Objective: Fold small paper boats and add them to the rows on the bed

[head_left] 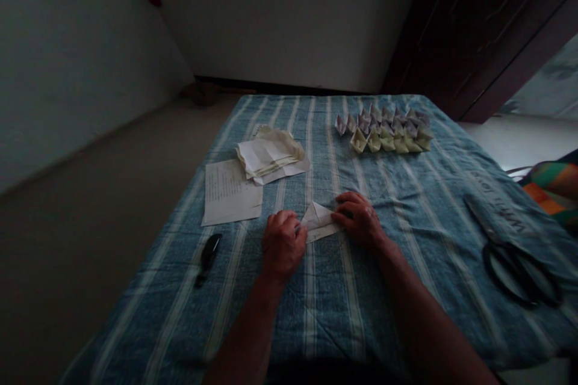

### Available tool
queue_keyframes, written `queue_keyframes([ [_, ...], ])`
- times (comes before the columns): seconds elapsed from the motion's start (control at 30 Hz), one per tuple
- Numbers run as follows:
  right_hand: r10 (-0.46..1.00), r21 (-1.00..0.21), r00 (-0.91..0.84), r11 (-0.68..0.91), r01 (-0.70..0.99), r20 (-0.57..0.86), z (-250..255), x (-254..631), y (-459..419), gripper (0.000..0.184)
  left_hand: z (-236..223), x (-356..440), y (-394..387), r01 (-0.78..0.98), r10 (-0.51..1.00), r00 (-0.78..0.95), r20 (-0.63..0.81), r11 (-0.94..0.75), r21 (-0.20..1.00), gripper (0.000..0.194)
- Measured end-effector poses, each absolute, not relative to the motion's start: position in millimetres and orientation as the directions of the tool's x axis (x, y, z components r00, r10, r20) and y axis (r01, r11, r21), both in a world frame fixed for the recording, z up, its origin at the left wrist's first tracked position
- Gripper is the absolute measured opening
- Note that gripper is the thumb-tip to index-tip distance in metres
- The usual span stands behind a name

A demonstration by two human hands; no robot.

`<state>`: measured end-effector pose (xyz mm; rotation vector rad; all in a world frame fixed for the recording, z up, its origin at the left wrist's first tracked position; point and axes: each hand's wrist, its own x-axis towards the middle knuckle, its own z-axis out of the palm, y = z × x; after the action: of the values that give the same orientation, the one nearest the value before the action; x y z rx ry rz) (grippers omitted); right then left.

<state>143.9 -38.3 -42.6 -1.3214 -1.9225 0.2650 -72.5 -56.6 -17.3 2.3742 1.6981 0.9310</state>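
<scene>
A folded white sheet of paper [320, 222], with a triangular peak above a straight lower strip, lies on the cloth in front of me. My left hand [284, 242] pinches its left end, fingers curled. At the opposite end my right hand [359, 216] grips the paper between thumb and fingers. Both hands rest low over the table, and their fingertips partly cover the paper's ends.
A striped blue cloth [289, 313] covers the table. Crumpled sheets [271, 153] and a printed page [230, 192] lie left, above a black object [208, 258]. Several folded paper boats [388, 138] stand in rows at back right. Large black-handled scissors [510, 258] lie right.
</scene>
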Motion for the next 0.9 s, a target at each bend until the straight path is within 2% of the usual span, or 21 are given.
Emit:
queue_keyframes([
  [0.4, 0.866, -0.575, -0.159, 0.442, 0.688, 0.475, -48.0, 143.0, -36.1, 0.012, -16.5, -79.3, -55.3, 0.839, 0.895, 0.225, 0.384, -0.379, 0.392, 0.012],
  [0.9, 0.874, -0.586, -0.131, 0.418, 0.694, 0.468, -42.9, 138.3, -37.5, 0.014, -21.0, -77.6, -54.7, 0.836, 0.874, 0.2, 0.442, -0.388, 0.388, 0.014],
])
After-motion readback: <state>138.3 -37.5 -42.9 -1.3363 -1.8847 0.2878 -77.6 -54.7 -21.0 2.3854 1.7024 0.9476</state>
